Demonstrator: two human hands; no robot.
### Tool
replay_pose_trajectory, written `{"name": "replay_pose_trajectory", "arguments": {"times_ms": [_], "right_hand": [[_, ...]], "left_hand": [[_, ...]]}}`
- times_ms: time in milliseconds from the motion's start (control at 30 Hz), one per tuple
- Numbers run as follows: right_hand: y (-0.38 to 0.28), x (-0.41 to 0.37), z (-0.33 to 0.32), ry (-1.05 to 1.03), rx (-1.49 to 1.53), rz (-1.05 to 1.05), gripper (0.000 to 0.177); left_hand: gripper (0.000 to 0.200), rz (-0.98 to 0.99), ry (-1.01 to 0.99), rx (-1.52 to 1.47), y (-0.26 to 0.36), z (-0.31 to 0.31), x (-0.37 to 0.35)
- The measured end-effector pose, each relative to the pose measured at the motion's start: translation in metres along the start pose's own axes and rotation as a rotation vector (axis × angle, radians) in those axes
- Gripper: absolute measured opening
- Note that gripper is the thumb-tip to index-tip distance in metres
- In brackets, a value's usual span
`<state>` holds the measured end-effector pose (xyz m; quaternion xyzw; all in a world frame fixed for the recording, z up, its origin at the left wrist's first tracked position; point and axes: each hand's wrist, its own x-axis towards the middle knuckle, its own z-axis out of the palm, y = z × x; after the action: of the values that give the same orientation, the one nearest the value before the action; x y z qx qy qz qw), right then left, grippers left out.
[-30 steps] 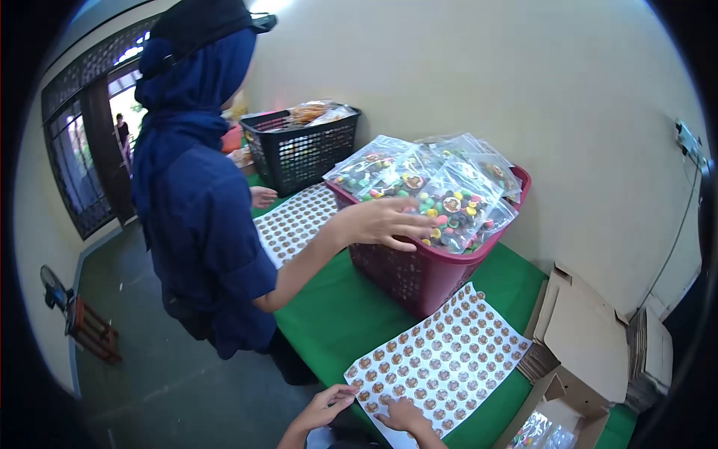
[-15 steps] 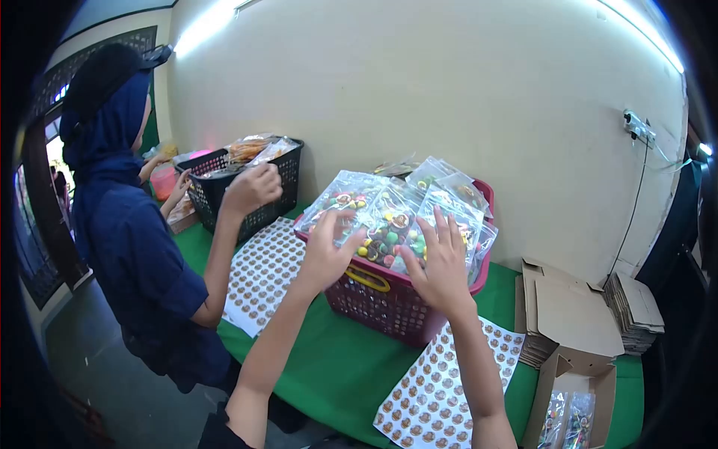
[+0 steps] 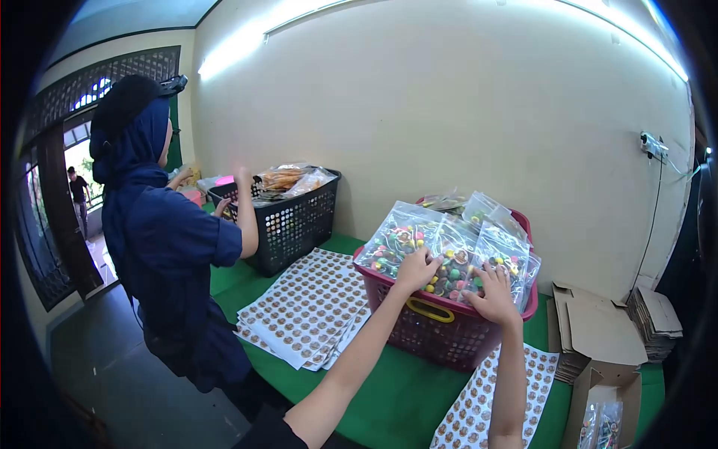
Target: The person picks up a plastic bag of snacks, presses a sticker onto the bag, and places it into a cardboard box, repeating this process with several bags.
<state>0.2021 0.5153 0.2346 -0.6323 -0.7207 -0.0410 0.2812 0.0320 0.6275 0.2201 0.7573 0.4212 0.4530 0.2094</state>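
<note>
A maroon plastic basket (image 3: 398, 322) with a yellow handle stands before me, heaped with clear zip bags (image 3: 452, 258) of colourful round sweets. My left hand (image 3: 419, 271) rests on the bags at the basket's front, its fingers bent loosely over them. To its right, my right hand (image 3: 495, 295) lies with fingers spread against the front bags. Neither hand is closed round a bag. Printed sticker sheets (image 3: 303, 307) lie to the left of the basket, and another sticker sheet (image 3: 538, 378) is partly under my right forearm.
A co-worker (image 3: 168, 232) in dark blue stands at the left, by a black basket (image 3: 299, 224) of packed bags. Flattened cardboard boxes (image 3: 598, 329) and an open carton (image 3: 632, 404) holding filled bags are on the right of the green table (image 3: 385, 389). Another person (image 3: 78, 196) is outside the doorway.
Both my hands have come down from above the basket onto the bags. The view has shifted, so the basket appears farther right. The co-worker's raised hand has moved back towards the black basket.
</note>
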Motion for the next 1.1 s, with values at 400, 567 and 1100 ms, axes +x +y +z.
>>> {"name": "replay_pose_trajectory", "arguments": {"times_ms": [400, 567, 1100], "right_hand": [[-0.005, -0.001, -0.001, 0.063, -0.018, 0.114, 0.057], [-0.004, -0.002, -0.001, 0.130, 0.002, 0.080, 0.054], [0.022, -0.266, 0.070, -0.364, 1.272, 0.395, 0.044]], "left_hand": [[0.027, -0.077, 0.857, -1.314, -0.007, -0.026, -0.027], [0.050, -0.093, 0.763, -1.427, -0.011, -0.029, -0.129], [0.035, -0.810, 0.198, -0.984, 0.061, 0.069, -0.389]]}}
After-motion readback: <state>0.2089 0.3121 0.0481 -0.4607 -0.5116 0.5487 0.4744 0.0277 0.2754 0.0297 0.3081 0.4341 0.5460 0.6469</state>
